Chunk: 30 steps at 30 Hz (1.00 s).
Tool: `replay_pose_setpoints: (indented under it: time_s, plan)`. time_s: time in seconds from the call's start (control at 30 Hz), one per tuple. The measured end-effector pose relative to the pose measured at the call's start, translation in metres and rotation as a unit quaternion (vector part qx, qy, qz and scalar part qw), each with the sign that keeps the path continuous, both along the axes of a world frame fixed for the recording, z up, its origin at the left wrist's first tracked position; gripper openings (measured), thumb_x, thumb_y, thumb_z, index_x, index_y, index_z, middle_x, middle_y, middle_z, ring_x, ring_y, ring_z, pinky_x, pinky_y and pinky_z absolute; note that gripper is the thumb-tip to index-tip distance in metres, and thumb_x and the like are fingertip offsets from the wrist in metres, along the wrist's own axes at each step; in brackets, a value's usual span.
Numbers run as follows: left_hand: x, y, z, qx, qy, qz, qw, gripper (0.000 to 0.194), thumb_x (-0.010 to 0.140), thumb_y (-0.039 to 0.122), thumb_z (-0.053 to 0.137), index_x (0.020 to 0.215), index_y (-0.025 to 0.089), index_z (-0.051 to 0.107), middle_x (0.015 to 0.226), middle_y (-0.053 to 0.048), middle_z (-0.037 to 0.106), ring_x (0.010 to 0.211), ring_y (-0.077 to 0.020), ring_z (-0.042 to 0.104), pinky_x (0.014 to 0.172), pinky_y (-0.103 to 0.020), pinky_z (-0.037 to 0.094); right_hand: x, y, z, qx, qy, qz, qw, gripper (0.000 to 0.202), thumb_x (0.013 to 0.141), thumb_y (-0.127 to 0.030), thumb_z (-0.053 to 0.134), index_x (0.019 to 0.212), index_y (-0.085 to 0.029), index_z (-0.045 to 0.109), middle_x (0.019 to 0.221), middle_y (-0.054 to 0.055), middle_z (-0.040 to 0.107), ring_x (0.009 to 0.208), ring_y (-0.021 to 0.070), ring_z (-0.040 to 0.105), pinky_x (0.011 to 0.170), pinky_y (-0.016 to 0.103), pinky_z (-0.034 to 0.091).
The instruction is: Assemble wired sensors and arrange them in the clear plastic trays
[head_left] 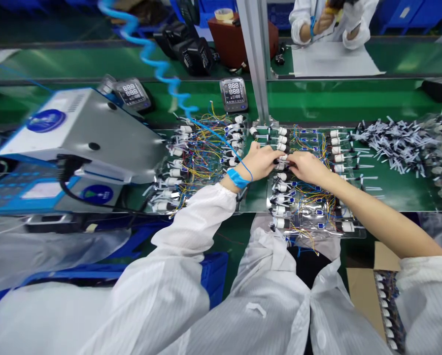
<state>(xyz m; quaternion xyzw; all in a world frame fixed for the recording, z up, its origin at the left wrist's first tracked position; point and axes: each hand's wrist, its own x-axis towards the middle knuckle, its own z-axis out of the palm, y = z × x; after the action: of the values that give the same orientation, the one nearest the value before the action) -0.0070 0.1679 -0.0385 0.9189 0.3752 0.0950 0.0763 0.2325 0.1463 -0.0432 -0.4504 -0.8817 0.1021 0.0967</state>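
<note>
1. The left hand (260, 160) and right hand (306, 167) met at a white-capped cylinder (283, 158) in the left row (281, 187) of the clear tray (306, 217), probably to steady it; I couldn't tell which gripped.
2. The right row (338, 158) faced it, apparently keeping wires (323, 150) inward.
3. A coiled blue cord (161, 65) reached the wristband (238, 179), likely against static.

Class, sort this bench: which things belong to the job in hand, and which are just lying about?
Seemingly part of the job:
white parts at the left hand and right hand
clear tray
coloured wires

Seemingly just lying about:
display unit by the metal post
tape roll
grey machine
</note>
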Motion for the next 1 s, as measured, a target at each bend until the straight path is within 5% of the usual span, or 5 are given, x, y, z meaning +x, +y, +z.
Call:
replay_pose_setpoints:
  time_s: [0.17,0.43,0.63,0.87,1.0]
  plan:
    - [-0.030,0.015,0.000,0.013,-0.071,0.117,0.991,0.053,0.096,0.034,0.060,0.147,0.018,0.059,0.150,-0.017,0.063,0.137,-0.0372,0.057,0.111,-0.054,0.044,-0.004,0.000,-0.004,0.002,-0.041,0.008,0.999,0.027,0.102,-0.015,0.049,0.109,-0.014,0.075,0.111,0.014,0.072,0.104,0.0261,0.067,0.085,0.034,0.049]
    - [-0.035,0.040,-0.023,-0.142,-0.099,0.163,0.971,0.035,0.086,0.049,0.073,0.103,0.020,0.080,0.095,-0.009,0.082,0.088,-0.0251,0.075,0.086,-0.036,0.058,0.005,0.011,0.015,-0.063,-0.016,0.056,0.996,0.038,0.088,-0.006,0.053,0.113,-0.014,0.080,0.118,0.014,0.074,0.111,0.0269,0.068,0.101,0.039,0.053]
    - [-0.025,0.042,-0.009,-0.142,-0.226,0.134,0.954,0.025,0.084,0.046,0.075,0.079,0.022,0.079,0.078,-0.004,0.078,0.077,-0.0220,0.070,0.076,-0.035,0.056,0.026,0.028,0.037,-0.027,0.108,-0.048,0.993,0.036,0.086,-0.006,0.053,0.106,-0.017,0.079,0.109,0.011,0.078,0.103,0.0269,0.071,0.100,0.045,0.055]
    - [-0.005,0.040,0.021,-0.175,-0.497,0.120,0.842,0.032,0.095,0.055,0.065,0.092,0.023,0.061,0.105,-0.006,0.075,0.094,-0.0206,0.073,0.083,-0.038,0.062,0.026,0.029,0.018,-0.067,0.110,0.051,0.990,0.040,0.093,-0.028,0.069,0.131,-0.017,0.070,0.128,0.014,0.072,0.119,0.0285,0.067,0.106,0.045,0.053]
    - [0.003,0.055,0.032,-0.173,-0.598,0.124,0.772,0.049,0.093,0.076,0.060,0.094,0.027,0.053,0.092,-0.004,0.069,0.098,-0.0221,0.071,0.086,-0.040,0.059,0.032,0.030,0.004,-0.024,0.081,-0.005,0.996,0.047,0.089,-0.019,0.071,0.136,-0.015,0.066,0.127,0.014,0.071,0.112,0.0270,0.068,0.101,0.042,0.054]
